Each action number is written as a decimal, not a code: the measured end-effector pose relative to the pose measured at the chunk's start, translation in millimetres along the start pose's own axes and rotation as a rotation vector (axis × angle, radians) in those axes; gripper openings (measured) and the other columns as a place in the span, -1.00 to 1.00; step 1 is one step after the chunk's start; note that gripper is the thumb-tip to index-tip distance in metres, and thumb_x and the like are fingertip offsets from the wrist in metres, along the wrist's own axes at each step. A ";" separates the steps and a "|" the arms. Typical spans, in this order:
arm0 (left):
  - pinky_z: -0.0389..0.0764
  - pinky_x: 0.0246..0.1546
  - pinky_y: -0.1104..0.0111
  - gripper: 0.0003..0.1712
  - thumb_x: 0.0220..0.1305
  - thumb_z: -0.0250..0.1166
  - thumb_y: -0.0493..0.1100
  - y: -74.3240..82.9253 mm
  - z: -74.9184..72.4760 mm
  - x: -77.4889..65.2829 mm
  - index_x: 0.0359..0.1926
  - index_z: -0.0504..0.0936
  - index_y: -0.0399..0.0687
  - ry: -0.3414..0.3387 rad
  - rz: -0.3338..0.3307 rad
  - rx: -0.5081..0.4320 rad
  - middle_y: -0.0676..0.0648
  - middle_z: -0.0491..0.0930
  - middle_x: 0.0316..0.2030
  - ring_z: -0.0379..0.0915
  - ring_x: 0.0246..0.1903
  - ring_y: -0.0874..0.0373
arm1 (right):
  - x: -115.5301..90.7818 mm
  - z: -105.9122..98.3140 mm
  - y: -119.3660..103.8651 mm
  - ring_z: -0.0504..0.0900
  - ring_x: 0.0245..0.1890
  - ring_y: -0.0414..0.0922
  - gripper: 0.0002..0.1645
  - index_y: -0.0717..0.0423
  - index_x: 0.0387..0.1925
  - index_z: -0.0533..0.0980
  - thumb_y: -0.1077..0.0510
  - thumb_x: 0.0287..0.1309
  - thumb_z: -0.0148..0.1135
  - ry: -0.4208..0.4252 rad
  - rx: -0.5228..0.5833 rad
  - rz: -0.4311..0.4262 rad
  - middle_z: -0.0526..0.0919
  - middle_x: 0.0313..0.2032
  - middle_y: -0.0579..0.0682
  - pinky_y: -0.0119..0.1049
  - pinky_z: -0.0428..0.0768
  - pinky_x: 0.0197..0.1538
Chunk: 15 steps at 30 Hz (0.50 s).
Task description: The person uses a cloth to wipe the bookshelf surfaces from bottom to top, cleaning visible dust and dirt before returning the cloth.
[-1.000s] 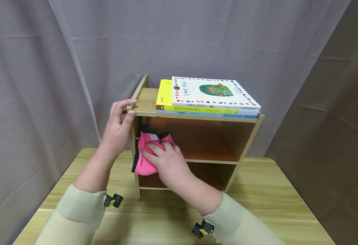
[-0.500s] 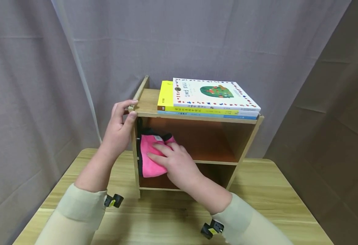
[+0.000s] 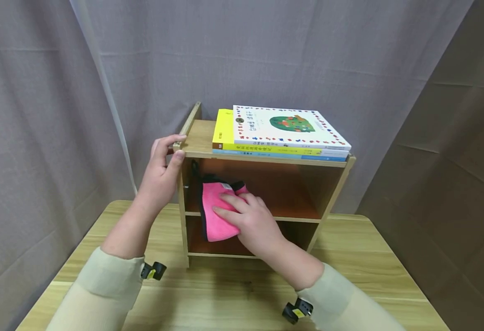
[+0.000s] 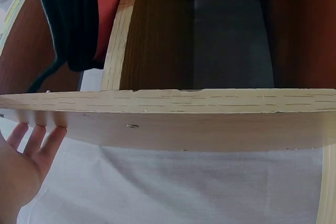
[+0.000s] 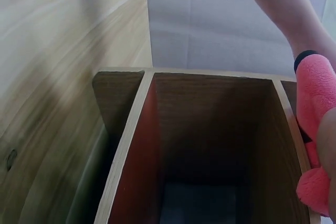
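Observation:
A pink cloth [image 3: 217, 209] with black edging and a small white tag hangs at the front of the wooden bookshelf [image 3: 200, 135], over the middle board. My right hand [image 3: 260, 227] holds it, fingers spread on the fabric, inside the upper compartment's left half. In the right wrist view, bunched pink cloth [image 5: 314, 85] shows at the right edge. My left hand [image 3: 159, 170] grips the shelf's upper left corner, thumb on the front edge. The left wrist view shows several of its fingertips [image 4: 50, 142] against the outer side panel. The cloth's far part is hidden.
Several picture books [image 3: 291, 126] lie stacked on the shelf top, a white-covered one uppermost. The shelf stands on a light wooden table [image 3: 362, 262]. Grey curtains [image 3: 267, 50] hang behind it, with a brown curtain [image 3: 445, 151] at the right.
My right hand and the pink cloth have moved to the right, away from the shelf's left side panel. The left hand keeps its place at the corner.

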<state>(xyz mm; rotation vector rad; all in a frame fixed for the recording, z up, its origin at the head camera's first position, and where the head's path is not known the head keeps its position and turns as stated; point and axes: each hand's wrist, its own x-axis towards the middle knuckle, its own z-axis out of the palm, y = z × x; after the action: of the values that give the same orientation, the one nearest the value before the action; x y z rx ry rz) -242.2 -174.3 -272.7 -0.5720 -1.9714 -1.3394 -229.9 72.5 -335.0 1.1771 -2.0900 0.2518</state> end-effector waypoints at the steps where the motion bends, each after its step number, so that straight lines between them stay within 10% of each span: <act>1: 0.34 0.01 0.13 -0.64 0.54 0.02 -0.12 0.2 -0.2 -0.2 0.29 0.40 0.03 -0.001 -0.005 0.001 -0.17 0.29 0.15 0.25 0.09 0.00 | -1.1 -0.7 0.8 0.50 0.10 0.00 -0.40 -0.20 0.13 0.64 0.22 -0.01 0.52 0.002 0.000 0.001 0.56 0.22 -0.06 -0.10 0.52 0.04; 15: 0.35 -0.01 0.13 -0.64 0.54 0.03 -0.12 1.0 0.0 -0.5 0.28 0.40 0.02 -0.001 -0.014 -0.006 -0.18 0.28 0.14 0.26 0.09 -0.02 | -14.2 -13.2 17.0 0.52 0.09 0.05 -0.35 -0.14 0.10 0.66 0.17 -0.14 0.61 0.071 -0.001 -0.003 0.59 0.18 -0.01 -0.06 0.55 -0.01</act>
<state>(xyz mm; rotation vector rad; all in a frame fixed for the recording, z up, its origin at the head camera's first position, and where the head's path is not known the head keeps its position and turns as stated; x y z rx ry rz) -241.2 -173.9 -272.4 -0.5628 -1.9769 -1.3537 -232.5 98.0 -332.1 1.1547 -2.0259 0.2874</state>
